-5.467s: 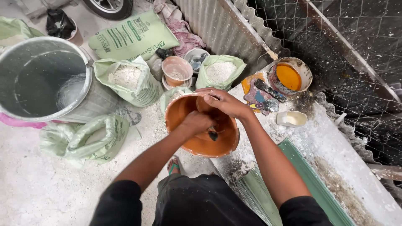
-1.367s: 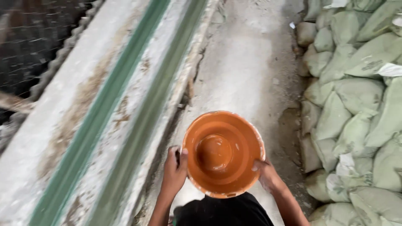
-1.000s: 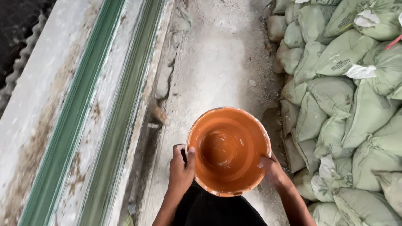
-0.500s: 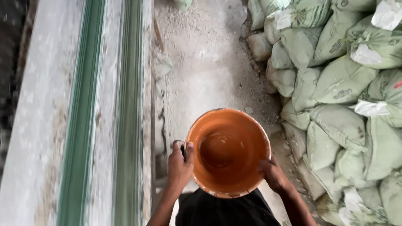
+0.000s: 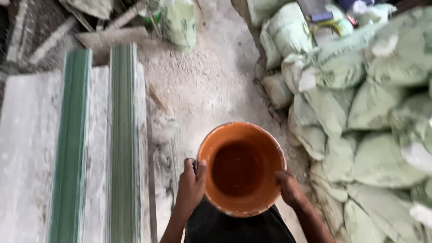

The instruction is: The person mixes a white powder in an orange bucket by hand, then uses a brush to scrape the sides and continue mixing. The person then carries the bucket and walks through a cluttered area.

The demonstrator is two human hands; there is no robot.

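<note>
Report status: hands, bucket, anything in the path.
Left hand and right hand both grip the orange bucket at its rim. Bucket upright. Green sacks right, green strips left; dusty floor between.

We see a round orange bucket [image 5: 241, 168], upright, mouth open, its rim pinched between our fingers on both sides.

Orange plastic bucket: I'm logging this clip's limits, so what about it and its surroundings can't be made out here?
Head view:
- Orange plastic bucket: underside hidden by its own wall; depth of the orange liquid unclear.
- Left hand and right hand: fingers beyond the rim hidden.
- Pale green sacks: motion-blurred, cut off by the right edge.
- Long green moulds: cut off at the bottom edge.
</note>
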